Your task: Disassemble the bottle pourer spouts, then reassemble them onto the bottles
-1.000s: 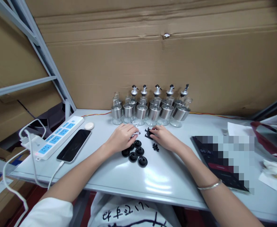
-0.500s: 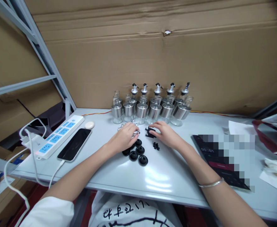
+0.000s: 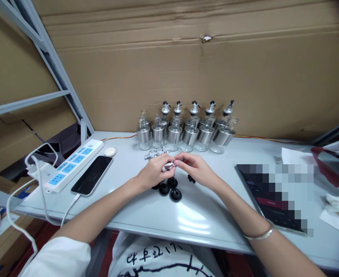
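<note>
My left hand [image 3: 155, 171] is closed round a small silver metal spout [image 3: 168, 166] over the middle of the table. The fingertips of my right hand [image 3: 194, 166] meet it at the spout's right end, pinched together; what they hold is too small to make out. Just below the hands lie several round black stoppers [image 3: 175, 195]. Small black pieces [image 3: 191, 178] show partly beneath my right hand. More silver spouts [image 3: 155, 153] lie behind my left hand.
Several glass and steel bottles [image 3: 190, 135] stand in rows at the back, some with pourers. On the left are a power strip [image 3: 71, 165], a phone [image 3: 93, 175] and a white round case [image 3: 110, 152]. A tablet [image 3: 262, 192] lies right.
My right hand has moved left from the black clips to meet my left hand. My left hand has lifted slightly and turned, with a silver spout now showing in it.
</note>
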Demonstrator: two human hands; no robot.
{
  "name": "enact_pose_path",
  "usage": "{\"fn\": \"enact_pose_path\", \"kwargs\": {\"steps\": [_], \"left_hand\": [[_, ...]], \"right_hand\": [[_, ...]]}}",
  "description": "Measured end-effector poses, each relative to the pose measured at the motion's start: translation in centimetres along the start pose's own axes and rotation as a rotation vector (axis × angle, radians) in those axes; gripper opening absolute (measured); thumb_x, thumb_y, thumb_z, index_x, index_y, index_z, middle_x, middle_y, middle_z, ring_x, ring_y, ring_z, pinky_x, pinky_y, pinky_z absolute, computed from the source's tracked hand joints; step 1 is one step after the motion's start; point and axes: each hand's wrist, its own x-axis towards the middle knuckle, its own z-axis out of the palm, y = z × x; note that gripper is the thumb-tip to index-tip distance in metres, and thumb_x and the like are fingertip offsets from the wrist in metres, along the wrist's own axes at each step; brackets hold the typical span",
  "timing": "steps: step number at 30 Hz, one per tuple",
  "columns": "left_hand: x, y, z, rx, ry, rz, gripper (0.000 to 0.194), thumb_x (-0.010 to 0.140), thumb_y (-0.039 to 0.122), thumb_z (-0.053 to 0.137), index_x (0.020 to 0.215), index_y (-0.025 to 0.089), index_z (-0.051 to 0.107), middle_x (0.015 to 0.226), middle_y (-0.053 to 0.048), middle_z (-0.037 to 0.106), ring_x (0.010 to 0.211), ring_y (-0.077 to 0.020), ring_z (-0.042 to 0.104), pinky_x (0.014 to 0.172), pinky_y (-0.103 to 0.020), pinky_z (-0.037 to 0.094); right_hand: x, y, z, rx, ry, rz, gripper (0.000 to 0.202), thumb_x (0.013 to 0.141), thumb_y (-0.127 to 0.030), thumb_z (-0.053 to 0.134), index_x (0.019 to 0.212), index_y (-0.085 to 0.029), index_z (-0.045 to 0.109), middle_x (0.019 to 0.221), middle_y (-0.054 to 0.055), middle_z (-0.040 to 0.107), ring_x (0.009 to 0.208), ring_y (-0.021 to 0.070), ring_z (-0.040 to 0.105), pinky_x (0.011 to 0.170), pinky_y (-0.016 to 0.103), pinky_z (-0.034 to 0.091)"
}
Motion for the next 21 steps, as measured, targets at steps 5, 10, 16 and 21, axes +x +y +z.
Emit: {"fn": "enact_pose_path", "kwargs": {"steps": [5,10,16,21], "left_hand": [[0.02,-0.07,-0.34,0.019,-0.022,0.069,0.009,0.086,0.019,0.051,0.088,0.014,0.058,0.069,0.001,0.055,0.062,-0.0095,0.052,0.057,-0.019,0.044],[0.06,0.31,-0.51,0.018,-0.018,0.117,0.011,0.088,0.02,0.049,0.088,0.014,0.058,0.068,0.0,0.055,0.061,-0.0094,0.052,0.056,-0.019,0.044],[0.06,0.55,-0.77,-0.007,0.057,0.13,0.009,0.088,0.021,0.053,0.087,0.014,0.058,0.069,0.0,0.056,0.06,-0.0088,0.051,0.053,-0.018,0.043],[-0.05,-0.06,-0.75,0.024,0.059,0.17,0.009,0.088,0.021,0.053,0.088,0.014,0.058,0.07,-0.001,0.058,0.061,-0.0097,0.054,0.055,-0.019,0.045]], "right_hand": [[-0.07,-0.38,-0.28,0.136,-0.113,0.1,0.034,0.079,-0.048,0.057,0.073,-0.015,0.062,0.069,0.001,0.06,0.064,0.0128,0.052,0.064,0.027,0.039],[-0.08,-0.66,-0.46,0.28,-0.164,0.155,0.034,0.075,-0.049,0.062,0.067,-0.016,0.061,0.062,-0.001,0.057,0.06,0.0104,0.049,0.063,0.026,0.038],[-0.13,-0.41,-0.41,0.349,-0.085,0.133,0.03,0.069,-0.045,0.069,0.064,-0.016,0.061,0.058,-0.002,0.056,0.057,0.0099,0.047,0.06,0.025,0.037],[-0.08,-0.24,-0.12,0.314,-0.076,0.116,0.028,0.066,-0.043,0.072,0.072,-0.016,0.065,0.064,-0.001,0.057,0.06,0.0106,0.047,0.06,0.026,0.037]]}}
